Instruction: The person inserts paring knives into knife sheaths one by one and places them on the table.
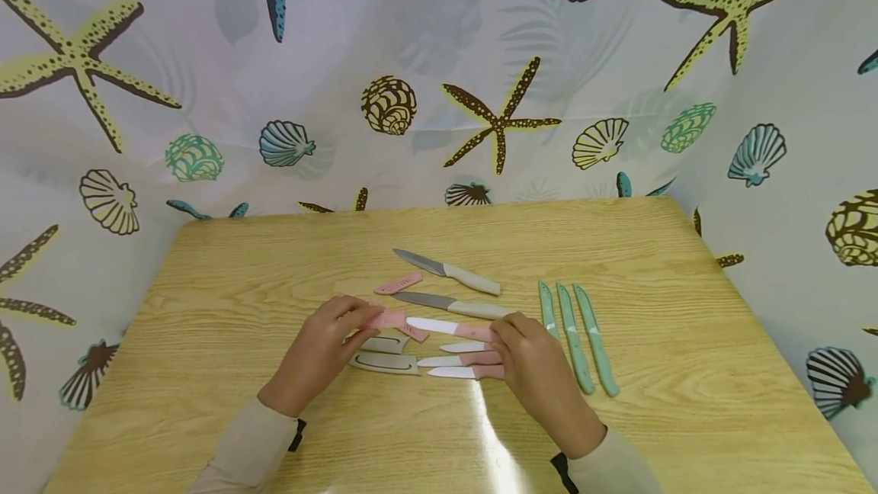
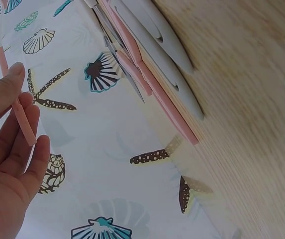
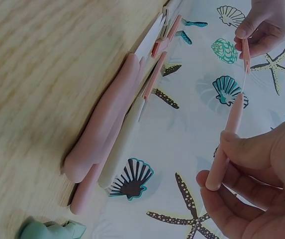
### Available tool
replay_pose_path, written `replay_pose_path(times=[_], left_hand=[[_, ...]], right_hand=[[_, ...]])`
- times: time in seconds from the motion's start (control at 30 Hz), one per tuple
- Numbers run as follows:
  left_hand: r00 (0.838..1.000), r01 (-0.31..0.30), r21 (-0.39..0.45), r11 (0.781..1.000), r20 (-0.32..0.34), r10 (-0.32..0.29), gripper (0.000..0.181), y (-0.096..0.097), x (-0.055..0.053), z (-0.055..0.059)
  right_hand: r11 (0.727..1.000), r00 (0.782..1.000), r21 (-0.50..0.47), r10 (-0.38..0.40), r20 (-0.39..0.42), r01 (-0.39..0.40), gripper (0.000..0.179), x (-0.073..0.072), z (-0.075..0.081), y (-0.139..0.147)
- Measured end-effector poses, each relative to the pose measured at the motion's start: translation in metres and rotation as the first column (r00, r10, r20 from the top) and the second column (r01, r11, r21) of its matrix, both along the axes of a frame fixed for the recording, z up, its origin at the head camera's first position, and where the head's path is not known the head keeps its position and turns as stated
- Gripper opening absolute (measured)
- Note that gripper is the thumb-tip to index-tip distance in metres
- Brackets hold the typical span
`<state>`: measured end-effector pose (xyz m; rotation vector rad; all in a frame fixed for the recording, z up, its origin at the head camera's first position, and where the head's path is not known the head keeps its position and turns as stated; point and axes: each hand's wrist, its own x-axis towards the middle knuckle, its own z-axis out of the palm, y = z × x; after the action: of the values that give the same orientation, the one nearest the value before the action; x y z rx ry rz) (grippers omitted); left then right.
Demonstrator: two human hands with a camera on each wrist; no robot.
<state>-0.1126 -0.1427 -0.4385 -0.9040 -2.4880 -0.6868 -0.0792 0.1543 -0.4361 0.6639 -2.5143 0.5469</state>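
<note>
My left hand (image 1: pixel 328 340) pinches a pink blade sheath (image 1: pixel 389 319) between thumb and fingers. Opposite it, my right hand (image 1: pixel 538 360) holds a paring knife by its pink handle (image 1: pixel 473 332), the white blade (image 1: pixel 428 325) pointing left. In the right wrist view, the blade's tip end meets the mouth of the sheath (image 3: pixel 246 55), both raised above the table. Several other pink-handled knives (image 1: pixel 456 361) with white blades lie just below, partly hidden by my right hand. Near my left hand lie grey-white sheaths (image 1: pixel 384 364) and more pink sheaths (image 1: pixel 399 283).
Two knives with grey blades and off-white handles (image 1: pixel 473 279) lie farther back on the wooden table (image 1: pixel 274 265). Three green knives (image 1: pixel 597 341) lie side by side to the right of my right hand. A shell-and-starfish patterned cloth (image 1: pixel 425 29) hangs behind and at both sides.
</note>
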Motion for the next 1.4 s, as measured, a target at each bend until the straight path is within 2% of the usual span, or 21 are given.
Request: replay_pose_path(times=[0.47,0.8,0.83,0.97,1.13,1.27,1.4], left_hand=[[1.000,0.011,-0.011,1.000,0.023,-0.010,0.031,0.002,0.000,-0.004],[1.000,0.028,0.001,1.000,0.007,-0.028,0.029,0.003,0.000,-0.007],[0.999,0.033,0.003,0.999,0.005,-0.033,0.029,0.004,0.000,-0.008],[0.998,0.069,0.007,0.998,0.004,-0.069,0.029,0.009,0.001,-0.008],[0.992,0.124,0.019,0.992,-0.001,-0.124,0.027,0.020,0.002,-0.011],[0.991,0.137,0.016,0.990,-0.002,-0.137,0.024,0.026,0.003,-0.013],[0.992,0.128,0.011,0.992,0.007,-0.128,0.023,0.028,0.003,-0.013]], right_hand=[[1.000,1.000,-0.005,0.013,-0.012,-0.013,0.016,0.001,-0.003,0.001],[0.999,0.999,0.017,0.031,0.012,-0.031,0.024,0.002,-0.002,-0.003],[0.998,0.998,-0.010,0.056,0.034,-0.056,0.025,0.002,-0.003,-0.004],[0.998,0.997,-0.001,0.067,0.022,-0.067,0.020,0.004,-0.004,-0.010],[0.997,0.999,0.057,0.054,0.001,-0.054,0.020,0.007,-0.005,-0.020],[0.997,0.999,0.065,0.050,0.022,-0.051,0.028,0.008,-0.007,-0.024],[0.996,0.998,0.070,0.048,0.029,-0.050,0.028,0.008,-0.008,-0.024]])
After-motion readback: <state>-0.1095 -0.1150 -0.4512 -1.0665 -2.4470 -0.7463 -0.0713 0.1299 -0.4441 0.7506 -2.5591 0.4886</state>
